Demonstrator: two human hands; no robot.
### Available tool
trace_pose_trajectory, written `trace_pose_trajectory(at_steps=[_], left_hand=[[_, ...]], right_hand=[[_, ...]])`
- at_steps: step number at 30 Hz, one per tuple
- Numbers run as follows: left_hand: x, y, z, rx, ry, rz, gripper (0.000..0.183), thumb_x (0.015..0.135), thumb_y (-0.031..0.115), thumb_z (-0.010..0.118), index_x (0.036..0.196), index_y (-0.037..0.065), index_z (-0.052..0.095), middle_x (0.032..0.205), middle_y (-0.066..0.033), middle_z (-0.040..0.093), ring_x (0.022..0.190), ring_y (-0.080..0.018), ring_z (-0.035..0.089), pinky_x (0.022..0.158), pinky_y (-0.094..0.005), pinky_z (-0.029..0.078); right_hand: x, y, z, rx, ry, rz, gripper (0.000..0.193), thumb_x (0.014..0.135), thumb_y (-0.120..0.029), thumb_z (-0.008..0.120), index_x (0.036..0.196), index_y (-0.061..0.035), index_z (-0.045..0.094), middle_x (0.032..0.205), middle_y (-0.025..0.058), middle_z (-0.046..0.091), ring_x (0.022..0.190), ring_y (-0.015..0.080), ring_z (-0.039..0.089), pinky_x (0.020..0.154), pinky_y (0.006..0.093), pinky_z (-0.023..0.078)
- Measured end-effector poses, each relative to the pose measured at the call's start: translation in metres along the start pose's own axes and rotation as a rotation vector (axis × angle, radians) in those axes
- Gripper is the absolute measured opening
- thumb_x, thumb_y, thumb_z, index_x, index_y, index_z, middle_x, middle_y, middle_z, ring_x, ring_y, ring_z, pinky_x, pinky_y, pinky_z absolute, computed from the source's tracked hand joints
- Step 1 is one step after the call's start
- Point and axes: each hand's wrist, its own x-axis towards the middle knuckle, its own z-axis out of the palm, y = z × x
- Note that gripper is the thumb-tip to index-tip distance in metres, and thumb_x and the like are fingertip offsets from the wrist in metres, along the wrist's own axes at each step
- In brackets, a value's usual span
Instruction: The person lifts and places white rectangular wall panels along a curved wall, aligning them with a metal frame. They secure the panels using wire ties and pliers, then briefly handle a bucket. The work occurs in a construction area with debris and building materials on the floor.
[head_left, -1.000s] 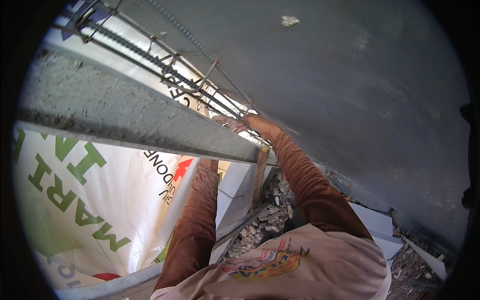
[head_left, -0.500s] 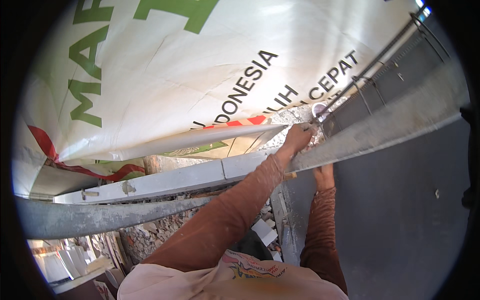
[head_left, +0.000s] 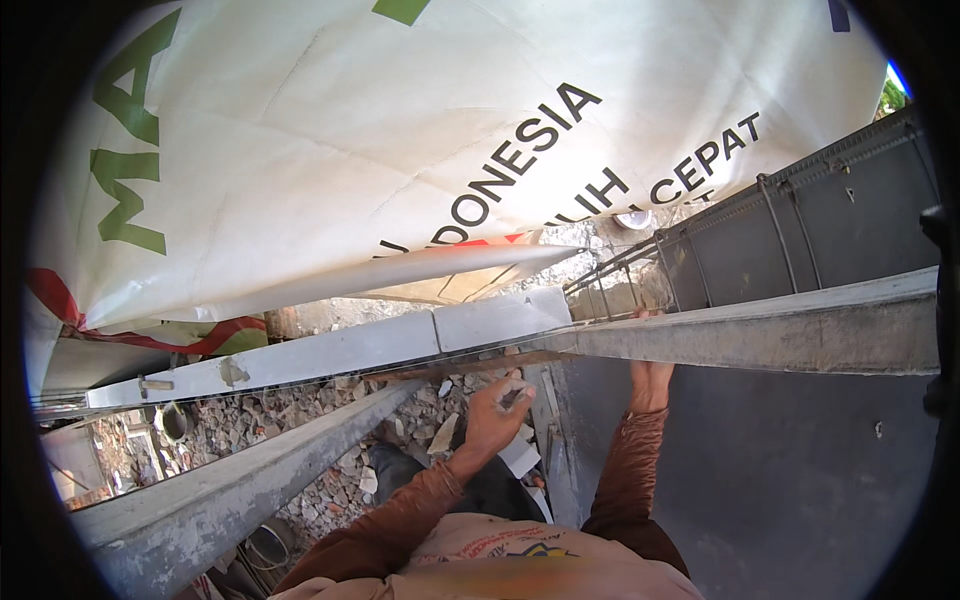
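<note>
My left hand [head_left: 497, 412] is drawn in over the rubble, below the row of pale blocks [head_left: 390, 335]. Its fingers are curled and pinched around something greyish, too small to name. My right hand [head_left: 650, 378] reaches up to the long grey beam [head_left: 770, 335] on the right. Its fingertips show over the beam's far edge, and the beam hides the middle of the hand. Just beyond that beam lies a cage of thin steel rebar [head_left: 790, 225], its near end by my right fingertips.
A large printed white tarpaulin [head_left: 330, 130] hangs across the far side. A dark grey panel [head_left: 760, 470] fills the lower right. Another grey beam [head_left: 250, 480] slants across the lower left above broken rubble [head_left: 340, 475]. A round whitish container [head_left: 633, 219] sits beyond the rebar.
My left hand has pulled back from the rebar's end toward my body, down and to the left. My right hand stays at the beam, its fingertips now showing beyond it. The view has shifted.
</note>
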Motion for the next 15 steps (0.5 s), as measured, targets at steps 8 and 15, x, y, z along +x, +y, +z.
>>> trace_pose_trajectory(at_steps=[8,15], left_hand=[[0.000,0.002,-0.007,0.155,-0.053,0.049,0.023,0.094,0.020,0.068,0.100,-0.002,0.071,0.094,-0.0118,0.074,0.092,-0.0140,0.066,0.089,-0.0308,0.049],[-0.005,-0.027,-0.025,0.077,-0.055,-0.097,0.020,0.094,0.017,0.064,0.099,-0.001,0.071,0.089,-0.0086,0.072,0.084,-0.0134,0.065,0.082,-0.0303,0.050]], right_hand=[[-0.025,-0.011,0.046,0.411,0.204,-0.046,0.030,0.101,-0.024,0.058,0.122,-0.0032,0.054,0.110,0.0086,0.057,0.102,0.0226,0.060,0.101,0.0357,0.051],[-0.021,0.000,0.039,0.340,0.215,-0.083,0.028,0.102,-0.023,0.055,0.122,-0.0031,0.055,0.114,0.0092,0.057,0.105,0.0222,0.059,0.098,0.0377,0.051]])
